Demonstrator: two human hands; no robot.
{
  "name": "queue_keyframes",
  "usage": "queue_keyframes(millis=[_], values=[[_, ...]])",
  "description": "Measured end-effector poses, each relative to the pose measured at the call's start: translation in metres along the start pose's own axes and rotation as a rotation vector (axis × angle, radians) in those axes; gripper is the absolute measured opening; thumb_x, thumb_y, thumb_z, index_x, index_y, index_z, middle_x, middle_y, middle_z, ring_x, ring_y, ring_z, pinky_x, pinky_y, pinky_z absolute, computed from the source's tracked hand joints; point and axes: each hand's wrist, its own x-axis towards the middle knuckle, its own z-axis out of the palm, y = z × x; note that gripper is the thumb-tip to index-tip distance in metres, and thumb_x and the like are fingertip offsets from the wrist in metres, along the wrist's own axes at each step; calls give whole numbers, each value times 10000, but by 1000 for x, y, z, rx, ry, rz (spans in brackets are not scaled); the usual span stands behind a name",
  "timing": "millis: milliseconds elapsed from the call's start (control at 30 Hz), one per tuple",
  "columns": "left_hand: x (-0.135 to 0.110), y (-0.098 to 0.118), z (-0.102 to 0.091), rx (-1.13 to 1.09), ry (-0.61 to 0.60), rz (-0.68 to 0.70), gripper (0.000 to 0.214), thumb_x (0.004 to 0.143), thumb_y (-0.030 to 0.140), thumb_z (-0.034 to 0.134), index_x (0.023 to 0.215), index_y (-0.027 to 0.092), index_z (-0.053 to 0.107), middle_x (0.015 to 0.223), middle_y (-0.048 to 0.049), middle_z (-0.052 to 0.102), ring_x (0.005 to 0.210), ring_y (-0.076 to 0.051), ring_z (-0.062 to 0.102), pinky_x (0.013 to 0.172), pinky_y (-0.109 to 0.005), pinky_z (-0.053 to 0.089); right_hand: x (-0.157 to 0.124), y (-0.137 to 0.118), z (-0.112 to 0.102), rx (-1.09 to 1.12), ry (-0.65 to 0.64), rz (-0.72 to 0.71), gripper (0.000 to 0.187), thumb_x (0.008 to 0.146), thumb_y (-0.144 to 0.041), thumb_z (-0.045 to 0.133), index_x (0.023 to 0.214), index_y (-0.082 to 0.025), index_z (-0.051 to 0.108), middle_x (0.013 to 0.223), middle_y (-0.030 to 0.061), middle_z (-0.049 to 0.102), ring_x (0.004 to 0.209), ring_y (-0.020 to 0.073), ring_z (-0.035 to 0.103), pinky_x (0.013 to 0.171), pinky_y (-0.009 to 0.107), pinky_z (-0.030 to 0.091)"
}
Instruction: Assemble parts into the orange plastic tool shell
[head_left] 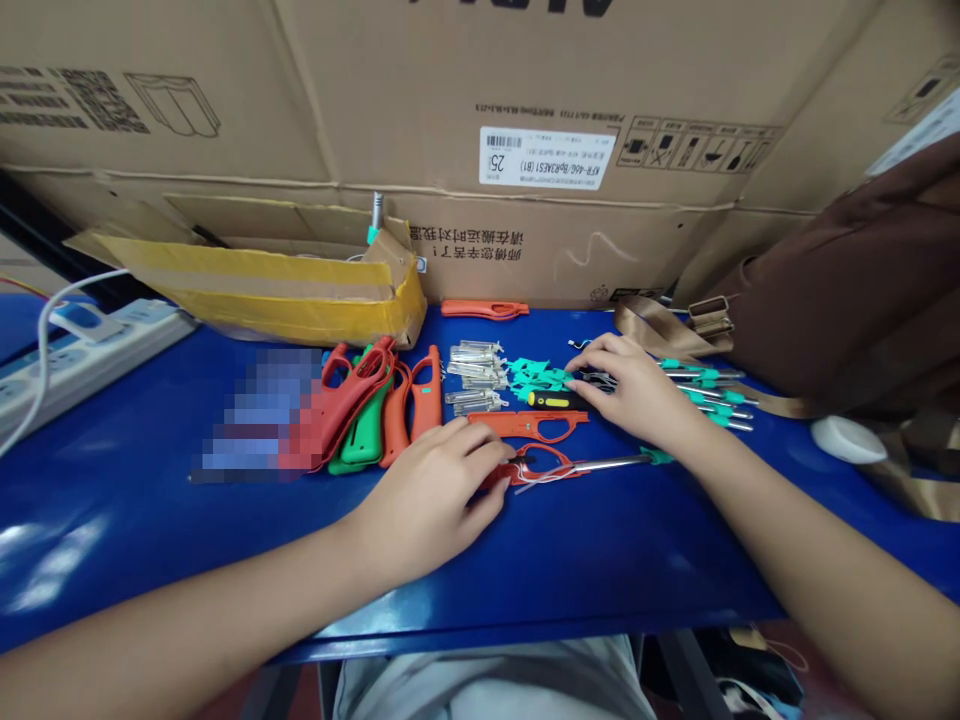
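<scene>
My left hand (442, 490) curls its fingers over the grip end of an orange-red lighter casing half (551, 452) lying on the table. A metal lighter tube (611, 463) with a teal end and thin white wires lies across that casing. My right hand (637, 385) reaches over small black wired parts (602, 380), thumb and fingers apart. Close to its thumb is a yellow-and-black screwdriver handle (551, 400). Another orange casing half (525, 425) lies just beyond the first. Teal plastic pieces (536, 378) and clear small tanks (476, 370) are heaped between the hands.
Red, green and orange lighter casings (360, 410) lie at left, before a taped cardboard box (300, 310). A power strip (97, 350) is at far left. Metal tubes with teal ends (712, 390), a brown strap (652, 325) and a white mouse-shaped object (847, 440) lie at right.
</scene>
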Motion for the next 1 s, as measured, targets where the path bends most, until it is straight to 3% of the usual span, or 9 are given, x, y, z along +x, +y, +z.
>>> queue_keyframes(millis=[200,400,567,700,833,1000], values=[[1,0,-1,-5,21,2,200,980,223,515,1110,180,660,1051,-76,669,998,-248,608,899,-429,539,3,0,2,71,-5,24,52,870,-243,650,863,-201,681,967,86,632,939,260,591,865,443,488],[0,-2,-1,-24,35,-1,209,978,228,525,1118,185,673,1059,-79,681,1011,-250,622,906,-433,544,4,-1,2,110,13,47,101,889,-237,612,804,-197,649,916,85,649,901,252,605,834,415,476],[2,-3,1,-163,138,-35,245,977,217,550,1201,214,650,1146,-61,686,1063,-218,642,952,-387,544,3,-15,-8,258,59,70,126,923,-237,566,813,-200,615,893,63,643,863,219,607,803,366,459],[5,-7,4,-258,263,-88,374,977,249,596,1350,231,563,1209,-60,673,1062,-189,653,982,-356,542,-2,-40,-16,417,-75,38,136,937,-264,575,821,-204,613,881,47,655,844,193,603,795,337,462],[7,-10,4,-281,270,-71,381,971,303,629,1340,226,571,1173,-61,681,1021,-184,664,954,-346,557,-10,-63,-18,534,-246,23,152,958,-265,559,824,-208,600,879,29,642,822,167,592,781,315,468],[7,-8,3,-292,290,-31,366,967,276,635,1326,215,592,1136,-66,701,1001,-178,677,928,-329,567,-17,-73,-18,534,-320,-4,130,959,-234,565,836,-209,599,885,22,634,834,159,580,784,312,470]])
